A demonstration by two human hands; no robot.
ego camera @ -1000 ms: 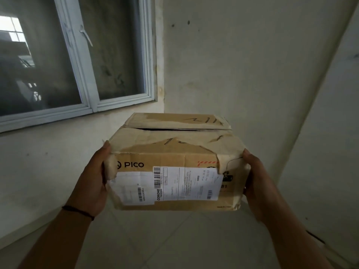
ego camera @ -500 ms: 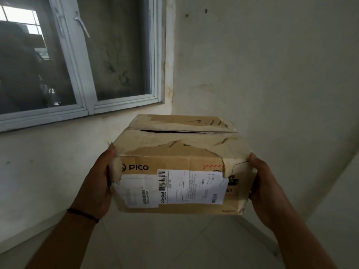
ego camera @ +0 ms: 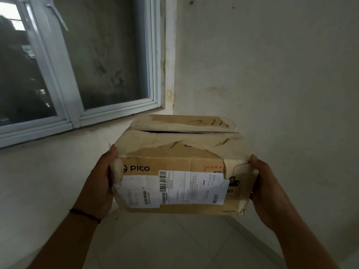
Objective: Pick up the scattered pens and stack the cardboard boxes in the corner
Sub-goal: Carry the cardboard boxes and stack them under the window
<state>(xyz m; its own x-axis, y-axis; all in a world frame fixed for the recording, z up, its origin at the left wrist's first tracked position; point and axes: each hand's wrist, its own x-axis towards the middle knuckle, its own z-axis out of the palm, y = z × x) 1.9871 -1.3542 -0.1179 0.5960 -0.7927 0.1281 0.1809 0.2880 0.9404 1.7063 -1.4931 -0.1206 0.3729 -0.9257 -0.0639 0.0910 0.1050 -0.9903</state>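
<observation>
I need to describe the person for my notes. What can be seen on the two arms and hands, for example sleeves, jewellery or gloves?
Both forearms are bare, with no sleeves in view. The left hand has a thin dark band around its wrist, like a cord or hair tie. The right hand has nothing on its wrist. No gloves or watch show; the fingers are mostly hidden, so rings cannot be told.

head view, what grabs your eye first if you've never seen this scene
A battered cardboard box printed PICO, with a white shipping label on its near face, is held up mid-frame, the left hand and right hand pressing its two sides. Behind it, a white-framed window fills the upper left beside the room's corner.
</observation>
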